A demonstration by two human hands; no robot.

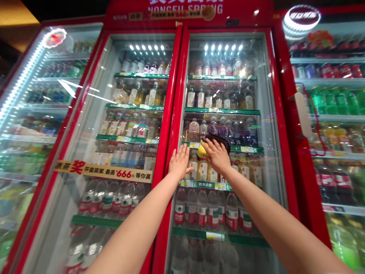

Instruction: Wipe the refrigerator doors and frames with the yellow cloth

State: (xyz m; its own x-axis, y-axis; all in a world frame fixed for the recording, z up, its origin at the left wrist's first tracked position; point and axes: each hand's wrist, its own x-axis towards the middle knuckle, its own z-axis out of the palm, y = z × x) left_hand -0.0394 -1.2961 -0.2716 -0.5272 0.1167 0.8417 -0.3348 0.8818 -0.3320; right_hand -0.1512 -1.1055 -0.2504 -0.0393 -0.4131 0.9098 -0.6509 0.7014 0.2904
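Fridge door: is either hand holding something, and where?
The right hand holds a yellow-and-black sponge by its lower side, against the glass; the left hand lies flat, holding nothing.

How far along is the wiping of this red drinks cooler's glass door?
Nothing visibly finished yet. In hand: the right hand presses a yellow sponge against the right door's glass, the left hand flat near the red centre frame. Left: likely the remaining glass, including the left door.

Two hands point(179, 163) point(217, 155), one sponge point(203, 149), two cooler doors point(128, 95) point(222, 95)
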